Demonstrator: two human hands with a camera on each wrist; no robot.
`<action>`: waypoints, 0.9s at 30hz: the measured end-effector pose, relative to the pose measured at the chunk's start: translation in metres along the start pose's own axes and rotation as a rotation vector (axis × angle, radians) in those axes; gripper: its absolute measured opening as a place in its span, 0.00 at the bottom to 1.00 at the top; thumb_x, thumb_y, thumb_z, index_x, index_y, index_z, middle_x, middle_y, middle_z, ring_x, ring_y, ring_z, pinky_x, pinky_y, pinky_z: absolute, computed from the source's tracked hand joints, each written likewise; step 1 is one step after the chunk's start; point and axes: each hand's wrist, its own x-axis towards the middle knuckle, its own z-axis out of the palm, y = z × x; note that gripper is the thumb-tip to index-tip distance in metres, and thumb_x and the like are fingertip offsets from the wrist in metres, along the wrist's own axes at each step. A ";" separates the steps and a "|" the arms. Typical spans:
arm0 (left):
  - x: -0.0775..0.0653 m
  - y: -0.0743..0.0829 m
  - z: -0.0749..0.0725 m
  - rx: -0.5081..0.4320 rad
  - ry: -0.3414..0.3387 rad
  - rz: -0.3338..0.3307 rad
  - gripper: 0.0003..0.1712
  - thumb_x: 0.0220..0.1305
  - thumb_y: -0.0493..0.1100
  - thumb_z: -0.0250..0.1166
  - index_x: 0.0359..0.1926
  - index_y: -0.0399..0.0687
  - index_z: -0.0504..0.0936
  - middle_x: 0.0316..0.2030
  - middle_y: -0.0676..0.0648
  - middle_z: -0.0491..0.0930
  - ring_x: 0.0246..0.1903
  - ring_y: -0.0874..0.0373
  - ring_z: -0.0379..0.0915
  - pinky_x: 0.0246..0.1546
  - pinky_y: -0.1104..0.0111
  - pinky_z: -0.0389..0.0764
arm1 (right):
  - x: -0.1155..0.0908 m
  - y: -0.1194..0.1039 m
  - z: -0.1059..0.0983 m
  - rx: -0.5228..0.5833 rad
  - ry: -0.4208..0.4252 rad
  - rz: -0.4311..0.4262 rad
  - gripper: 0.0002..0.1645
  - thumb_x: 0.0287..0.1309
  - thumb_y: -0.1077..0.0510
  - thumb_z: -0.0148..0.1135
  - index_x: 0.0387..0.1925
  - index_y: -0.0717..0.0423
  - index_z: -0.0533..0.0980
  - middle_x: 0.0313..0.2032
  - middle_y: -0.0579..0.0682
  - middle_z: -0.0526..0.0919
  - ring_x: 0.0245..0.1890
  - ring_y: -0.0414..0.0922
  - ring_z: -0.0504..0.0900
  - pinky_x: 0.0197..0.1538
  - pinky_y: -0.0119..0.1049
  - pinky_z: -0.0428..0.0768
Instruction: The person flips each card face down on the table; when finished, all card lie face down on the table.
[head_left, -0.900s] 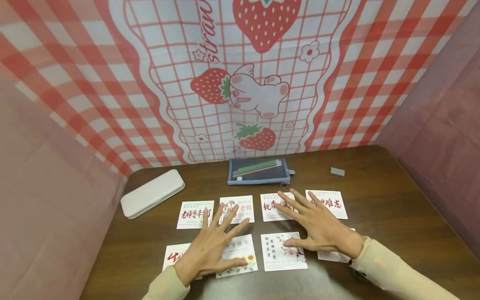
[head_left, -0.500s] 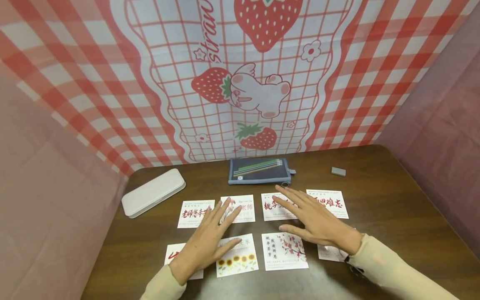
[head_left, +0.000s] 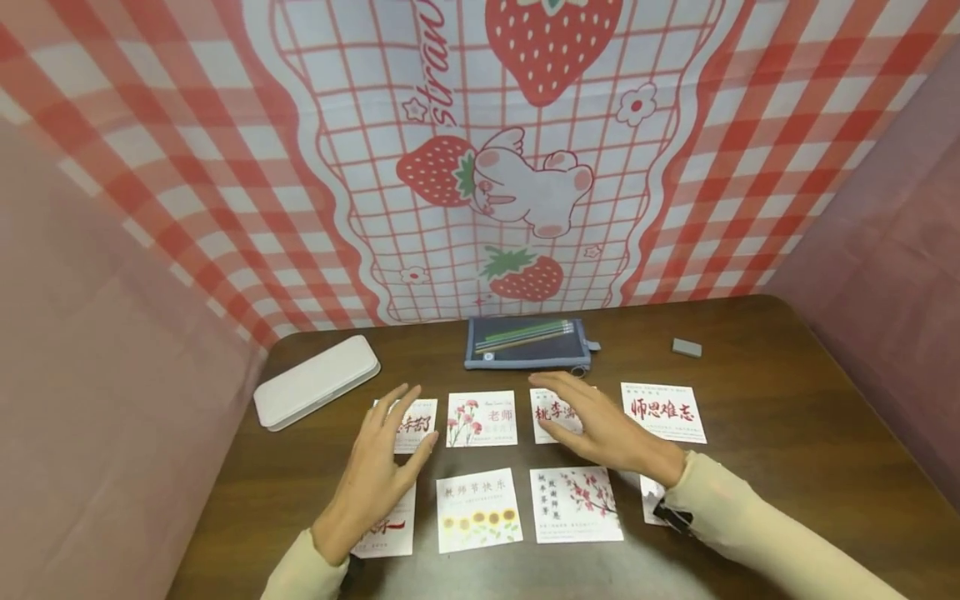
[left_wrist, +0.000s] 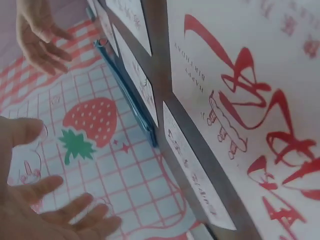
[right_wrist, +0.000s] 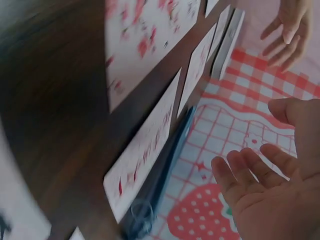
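Note:
Several white printed cards lie in two rows on the table. My left hand [head_left: 375, 479] hovers at the left over a card with red lettering [head_left: 417, 427] and a birthday card [left_wrist: 250, 115], partly covering both. Its fingers are relaxed and hold nothing. My right hand [head_left: 600, 425] is over another red-lettered card [head_left: 551, 414], fingers loosely bent with nothing in them. Between the hands show a carnation card [head_left: 482, 419], a sunflower card [head_left: 480, 517] and a plum blossom card [head_left: 576, 504]. My right wrist hides most of the front right card [head_left: 651, 504].
Behind the cards lies a blue pencil pouch [head_left: 527, 343] with pencils showing through. A white case [head_left: 317, 382] sits at the back left, a small grey block [head_left: 687, 347] at the back right. A strawberry-print cloth [head_left: 525, 192] hangs behind the brown table [head_left: 757, 383].
Both hands have turned from palms down with spread fingers to palms facing inward, fingers closer together. The left hand has moved left, uncovering the carnation and sunflower cards. The cards have not moved.

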 end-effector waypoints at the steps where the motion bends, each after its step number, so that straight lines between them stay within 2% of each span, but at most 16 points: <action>1: 0.000 -0.002 -0.001 -0.009 0.005 -0.030 0.40 0.69 0.51 0.71 0.77 0.50 0.66 0.74 0.37 0.67 0.71 0.37 0.67 0.68 0.38 0.73 | 0.002 0.000 0.003 0.031 0.004 0.012 0.35 0.70 0.53 0.66 0.73 0.57 0.68 0.70 0.52 0.76 0.70 0.50 0.75 0.70 0.52 0.78; 4: 0.000 -0.007 -0.004 -0.018 0.016 -0.122 0.38 0.69 0.50 0.70 0.75 0.44 0.69 0.72 0.36 0.70 0.70 0.36 0.68 0.67 0.37 0.73 | 0.010 -0.003 0.012 0.164 -0.003 0.064 0.33 0.69 0.54 0.67 0.72 0.55 0.70 0.67 0.53 0.78 0.67 0.52 0.79 0.65 0.50 0.83; 8: -0.001 -0.017 -0.008 -0.009 0.024 -0.218 0.35 0.69 0.49 0.70 0.71 0.39 0.73 0.66 0.34 0.76 0.65 0.35 0.73 0.64 0.38 0.75 | 0.021 -0.010 0.024 0.371 -0.053 0.150 0.31 0.70 0.56 0.66 0.71 0.54 0.71 0.68 0.58 0.78 0.63 0.59 0.81 0.61 0.48 0.86; 13: 0.001 -0.030 -0.009 0.028 0.022 -0.287 0.32 0.68 0.47 0.71 0.67 0.35 0.76 0.54 0.32 0.82 0.52 0.36 0.80 0.52 0.45 0.80 | 0.036 -0.022 0.038 0.594 -0.137 0.272 0.31 0.72 0.57 0.64 0.72 0.57 0.69 0.68 0.63 0.77 0.62 0.60 0.82 0.63 0.41 0.85; 16: 0.001 -0.038 -0.009 0.029 -0.002 -0.321 0.31 0.68 0.44 0.71 0.65 0.32 0.76 0.50 0.32 0.82 0.48 0.38 0.81 0.49 0.46 0.81 | 0.044 -0.027 0.050 0.702 -0.166 0.327 0.31 0.72 0.58 0.63 0.72 0.61 0.68 0.67 0.65 0.77 0.63 0.61 0.82 0.61 0.37 0.86; 21: -0.001 -0.047 -0.011 -0.003 -0.042 -0.372 0.31 0.67 0.41 0.71 0.65 0.29 0.75 0.54 0.30 0.81 0.52 0.37 0.81 0.56 0.45 0.81 | 0.056 -0.036 0.072 0.800 -0.189 0.358 0.31 0.73 0.60 0.61 0.71 0.69 0.66 0.66 0.69 0.77 0.62 0.62 0.82 0.60 0.35 0.86; 27: -0.003 -0.054 -0.015 -0.059 -0.061 -0.406 0.32 0.67 0.38 0.69 0.67 0.29 0.72 0.59 0.27 0.80 0.55 0.33 0.81 0.57 0.46 0.84 | 0.068 -0.049 0.094 0.901 -0.193 0.450 0.33 0.72 0.60 0.60 0.72 0.69 0.65 0.65 0.69 0.77 0.63 0.62 0.82 0.64 0.41 0.84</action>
